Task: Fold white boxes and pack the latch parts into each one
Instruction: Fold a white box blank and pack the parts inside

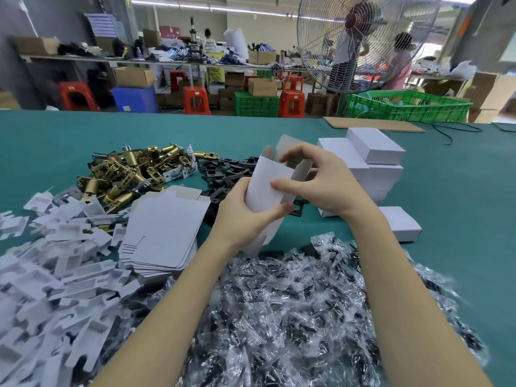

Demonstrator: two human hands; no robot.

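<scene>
Green table point(83, 141) is crowded with parts. At frame centre a half-formed white box point(268, 185) is gripped by the left hand point(245, 216) and pinched by the right hand point(315, 182) (flaps open); a crushed panel is risked if squeezed.

Both hands, left hand point(242, 216) and right hand point(321, 181), hold a half-folded white box point(268, 188).

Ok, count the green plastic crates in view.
2. One green plastic lattice crate stands between red stools in the centre background; the other, wider green crate sits past the table's far edge on the right, under the fan. More may be hidden by clutter.
</scene>
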